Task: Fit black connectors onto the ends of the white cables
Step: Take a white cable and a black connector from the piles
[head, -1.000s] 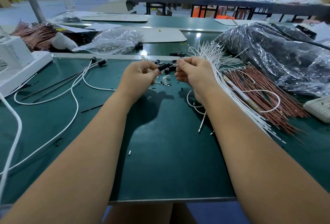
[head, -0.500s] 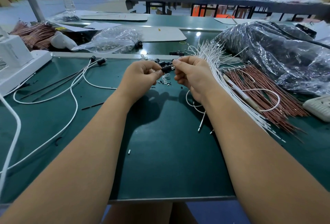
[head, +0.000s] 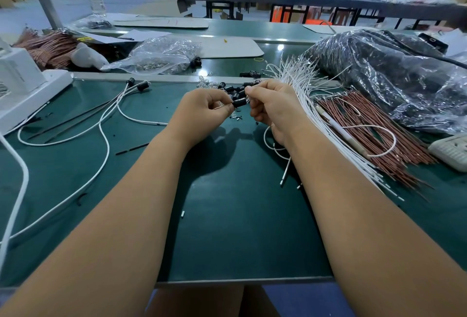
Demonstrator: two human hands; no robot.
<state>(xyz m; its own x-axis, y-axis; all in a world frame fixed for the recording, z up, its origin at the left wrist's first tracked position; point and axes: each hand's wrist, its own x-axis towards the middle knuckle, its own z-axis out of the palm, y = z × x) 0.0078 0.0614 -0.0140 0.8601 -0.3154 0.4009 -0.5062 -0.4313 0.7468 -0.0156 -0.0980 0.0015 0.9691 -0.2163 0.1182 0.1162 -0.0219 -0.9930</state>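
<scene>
Partly hidden, black connector [head: 239,102] sits pinched between left hand [head: 202,111] and right hand [head: 271,109].

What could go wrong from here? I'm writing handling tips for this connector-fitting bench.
1. The black connector is only pinched between the fingertips of the left hand and right hand; it might slip and drop among the loose connectors just behind.
2. The held white cable loops under the right wrist, beside the bundle of white cables, so it could snag or drag them.
</scene>
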